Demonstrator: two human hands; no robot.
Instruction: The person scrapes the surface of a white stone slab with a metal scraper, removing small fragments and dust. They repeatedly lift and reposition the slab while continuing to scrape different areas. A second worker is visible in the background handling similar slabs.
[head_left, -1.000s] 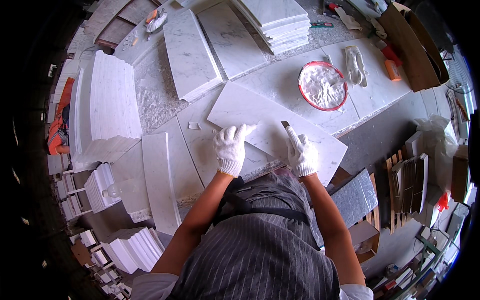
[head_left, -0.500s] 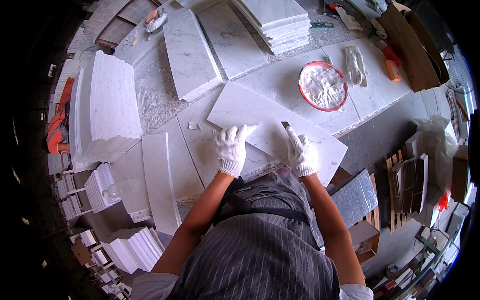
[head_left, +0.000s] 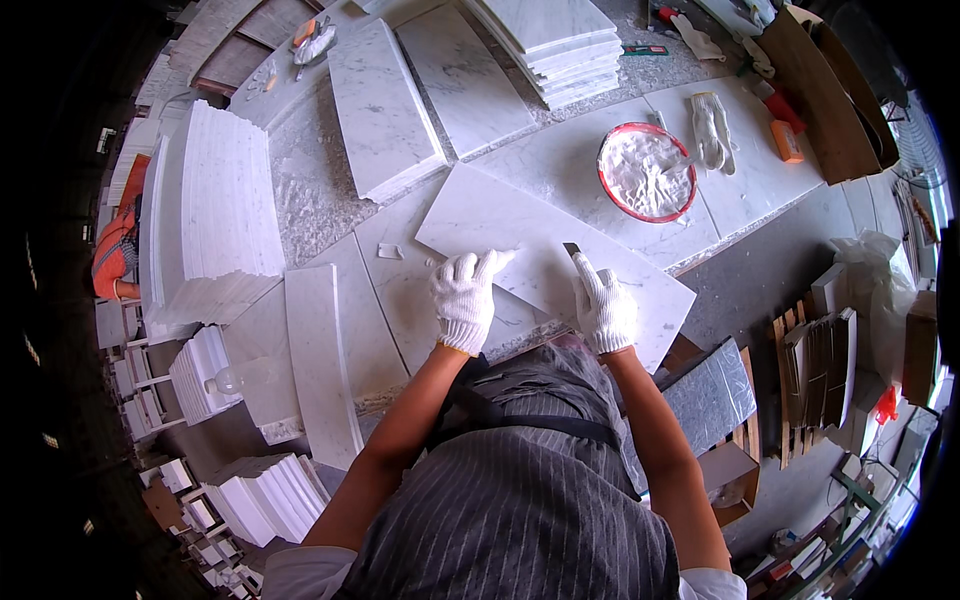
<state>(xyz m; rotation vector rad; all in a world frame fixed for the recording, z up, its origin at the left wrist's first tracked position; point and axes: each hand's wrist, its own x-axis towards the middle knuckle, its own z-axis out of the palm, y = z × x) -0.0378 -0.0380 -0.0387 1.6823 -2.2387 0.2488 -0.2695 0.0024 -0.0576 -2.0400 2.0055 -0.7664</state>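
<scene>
A white marble tile with grey veins [head_left: 570, 235] lies slanted across the bench in front of me. My left hand [head_left: 465, 300], in a white knit glove, is at its near-left edge, fingers curled and one digit stretched over the top face. My right hand [head_left: 605, 308], gloved alike, is closed around a small scraper, its dark blade [head_left: 571, 249] poking out above the fingers over the tile. The scraper's handle is hidden in the glove. Beyond the tile stands a red-rimmed tub [head_left: 648, 172] of white paste.
Marble slabs [head_left: 385, 110] and a tile stack [head_left: 550, 50] occupy the far bench. Spare gloves [head_left: 712, 133], an orange block [head_left: 786, 142] and a cardboard box [head_left: 830, 90] lie at right. More stacked tiles [head_left: 225, 200] stand left, near a person in orange [head_left: 117, 250].
My hands, the scraper and the tile look almost still. At the far left, the person in orange has shifted slightly.
</scene>
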